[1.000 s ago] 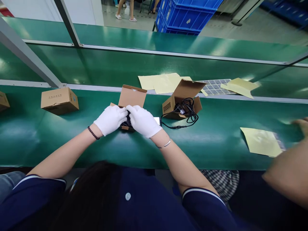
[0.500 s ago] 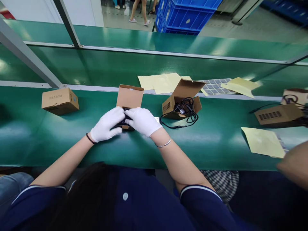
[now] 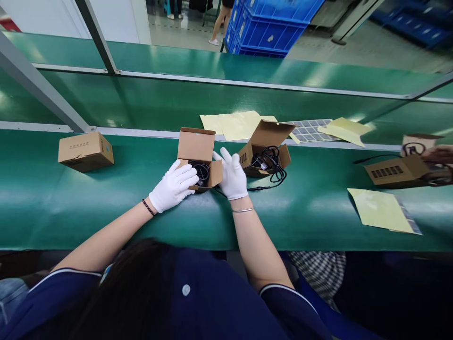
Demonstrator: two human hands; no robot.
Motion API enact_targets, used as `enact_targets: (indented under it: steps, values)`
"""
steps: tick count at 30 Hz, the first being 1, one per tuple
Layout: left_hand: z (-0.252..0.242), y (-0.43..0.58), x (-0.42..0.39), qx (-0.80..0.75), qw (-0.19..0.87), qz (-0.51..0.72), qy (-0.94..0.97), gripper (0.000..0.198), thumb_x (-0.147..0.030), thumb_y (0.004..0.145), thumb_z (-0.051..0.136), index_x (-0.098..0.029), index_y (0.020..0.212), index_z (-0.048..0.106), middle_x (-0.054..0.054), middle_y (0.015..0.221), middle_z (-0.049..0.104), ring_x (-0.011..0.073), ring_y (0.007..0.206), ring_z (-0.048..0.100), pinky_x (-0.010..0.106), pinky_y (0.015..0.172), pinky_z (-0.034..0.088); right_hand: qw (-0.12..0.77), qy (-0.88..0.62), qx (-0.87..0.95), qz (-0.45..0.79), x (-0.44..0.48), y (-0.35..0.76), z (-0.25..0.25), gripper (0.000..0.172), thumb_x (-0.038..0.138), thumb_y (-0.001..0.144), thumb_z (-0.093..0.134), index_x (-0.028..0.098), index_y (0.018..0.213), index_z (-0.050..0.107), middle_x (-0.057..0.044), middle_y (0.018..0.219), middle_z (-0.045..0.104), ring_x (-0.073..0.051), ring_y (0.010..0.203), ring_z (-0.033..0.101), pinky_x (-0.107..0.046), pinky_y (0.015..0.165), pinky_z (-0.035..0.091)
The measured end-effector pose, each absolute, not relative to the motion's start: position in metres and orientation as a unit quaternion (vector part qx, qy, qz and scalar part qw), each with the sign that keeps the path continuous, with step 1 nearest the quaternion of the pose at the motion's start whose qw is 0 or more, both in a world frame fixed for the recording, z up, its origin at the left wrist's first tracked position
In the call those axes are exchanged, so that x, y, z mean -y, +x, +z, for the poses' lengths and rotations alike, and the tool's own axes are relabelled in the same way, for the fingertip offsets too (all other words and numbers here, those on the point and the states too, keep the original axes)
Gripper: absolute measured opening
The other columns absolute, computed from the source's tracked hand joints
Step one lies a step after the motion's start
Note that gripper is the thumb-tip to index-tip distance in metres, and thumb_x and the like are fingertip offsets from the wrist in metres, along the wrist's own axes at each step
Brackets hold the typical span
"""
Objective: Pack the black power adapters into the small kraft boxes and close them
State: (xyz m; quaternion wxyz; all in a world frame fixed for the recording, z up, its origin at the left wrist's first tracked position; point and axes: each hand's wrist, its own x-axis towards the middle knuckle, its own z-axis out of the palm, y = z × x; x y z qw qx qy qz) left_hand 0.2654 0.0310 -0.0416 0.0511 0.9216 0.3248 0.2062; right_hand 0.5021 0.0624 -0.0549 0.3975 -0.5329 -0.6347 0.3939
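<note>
A small open cardboard box (image 3: 196, 144) sits on the green belt (image 3: 106, 198) in front of me, its lid flap standing up. A coiled black cable (image 3: 200, 171) lies inside it. My left hand (image 3: 173, 186), in a white glove, rests on the box's near left side with fingers bent over the edge. My right hand (image 3: 232, 175), also gloved, is beside the box's right flap with fingers stretched out and apart. Just right of it stands a second open box (image 3: 264, 141) with a black cable (image 3: 272, 163) spilling over its front onto the belt.
A closed cardboard box (image 3: 86, 150) lies on the belt to the left. Yellow backing sheets (image 3: 233, 123) and a label sheet (image 3: 310, 130) lie behind the boxes, another yellow sheet (image 3: 380, 209) at right. Another person's hand (image 3: 439, 153) holds a box (image 3: 396, 171) at far right. Blue crates (image 3: 272, 21) stand beyond.
Both hands have come off the top of the box and moved apart, so the cable inside now shows. My right hand has opened. The box at far right has come in further.
</note>
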Motion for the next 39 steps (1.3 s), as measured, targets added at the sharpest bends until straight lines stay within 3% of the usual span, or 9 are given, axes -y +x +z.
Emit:
enact_targets:
  steps: [5,8,10,15,20,23,26,31,39]
  values:
    - [-0.046,0.267,-0.03,-0.332,0.088,0.252,0.905,0.028,-0.023,0.101,0.056,-0.021,0.125,0.069,0.014,0.139,0.069,0.0303,0.143,0.054,0.068,0.125,0.032,0.466,-0.416,0.593,0.508,-0.061,0.49,-0.06,0.078,0.059,0.081,0.073,0.022,0.146,0.05,-0.014,0.153,0.059,-0.026,0.135,0.061,-0.044,0.112,0.053]
    - [-0.053,0.264,-0.021,-0.364,0.162,0.363,0.842,0.029,-0.037,0.101,0.059,-0.021,0.124,0.067,0.015,0.136,0.07,0.0303,0.141,0.057,0.061,0.123,0.039,0.495,-0.456,0.59,0.446,-0.057,0.492,-0.059,0.041,0.055,0.081,0.073,0.023,0.104,0.066,-0.014,0.133,0.071,-0.027,0.126,0.066,-0.046,0.111,0.052]
    - [-0.059,0.261,-0.013,-0.411,0.22,0.444,0.765,0.046,-0.049,0.1,0.058,-0.019,0.136,0.058,0.018,0.131,0.071,0.03,0.133,0.063,0.057,0.118,0.048,0.481,-0.47,0.616,0.41,-0.053,0.497,-0.056,0.031,0.054,0.09,0.062,0.024,0.093,0.066,-0.013,0.13,0.073,-0.026,0.127,0.065,-0.047,0.115,0.048]
    - [-0.065,0.258,-0.004,-0.506,0.273,0.43,0.696,0.085,-0.056,0.101,0.055,-0.017,0.166,0.014,0.013,0.115,0.076,0.0272,0.131,0.066,0.05,0.113,0.052,0.458,-0.434,0.708,0.318,-0.037,0.507,-0.052,0.049,0.064,0.1,0.046,0.026,0.117,0.071,-0.012,0.148,0.063,-0.027,0.144,0.053,-0.052,0.124,0.038]
    - [-0.067,0.267,0.001,-0.484,0.273,0.411,0.723,0.116,-0.059,0.091,0.072,-0.018,0.168,-0.005,0.015,0.125,0.076,0.0284,0.116,0.074,0.047,0.106,0.058,0.465,-0.433,0.735,0.236,-0.034,0.498,-0.066,0.053,0.068,0.096,0.059,0.026,0.127,0.068,-0.014,0.145,0.065,-0.029,0.149,0.049,-0.058,0.125,0.038]
    - [-0.074,0.271,0.013,-0.429,0.295,0.451,0.725,0.111,-0.056,0.091,0.075,-0.019,0.169,0.005,0.006,0.092,0.081,0.0282,0.108,0.077,0.051,0.111,0.054,0.492,-0.397,0.751,0.19,-0.035,0.497,-0.075,0.044,0.06,0.1,0.058,0.027,0.127,0.068,-0.013,0.143,0.067,-0.028,0.147,0.052,-0.058,0.122,0.043]
    - [-0.082,0.269,0.02,-0.432,0.258,0.53,0.682,0.081,-0.05,0.098,0.068,-0.023,0.164,0.032,0.002,0.076,0.075,0.0283,0.116,0.074,0.052,0.114,0.053,0.497,-0.363,0.778,0.128,-0.035,0.501,-0.082,0.034,0.05,0.1,0.063,0.028,0.126,0.069,-0.011,0.139,0.069,-0.028,0.146,0.053,-0.058,0.119,0.047]
    - [-0.076,0.252,0.004,-0.451,0.098,0.549,0.697,0.025,-0.037,0.096,0.072,-0.029,0.12,0.075,0.008,0.126,0.07,0.0224,0.116,0.072,0.043,0.1,0.063,0.449,-0.387,0.798,0.113,-0.034,0.509,-0.088,0.031,0.051,0.102,0.06,0.032,0.123,0.073,-0.008,0.135,0.071,-0.028,0.144,0.055,-0.058,0.119,0.047]
    - [-0.071,0.233,-0.027,-0.284,0.093,0.475,0.828,0.024,-0.035,0.098,0.071,-0.027,0.12,0.07,0.006,0.125,0.076,0.0273,0.135,0.064,0.055,0.112,0.057,0.321,-0.369,0.872,0.001,-0.033,0.518,-0.079,0.048,0.069,0.098,0.054,0.029,0.114,0.075,-0.008,0.123,0.075,-0.029,0.128,0.063,-0.048,0.101,0.056]
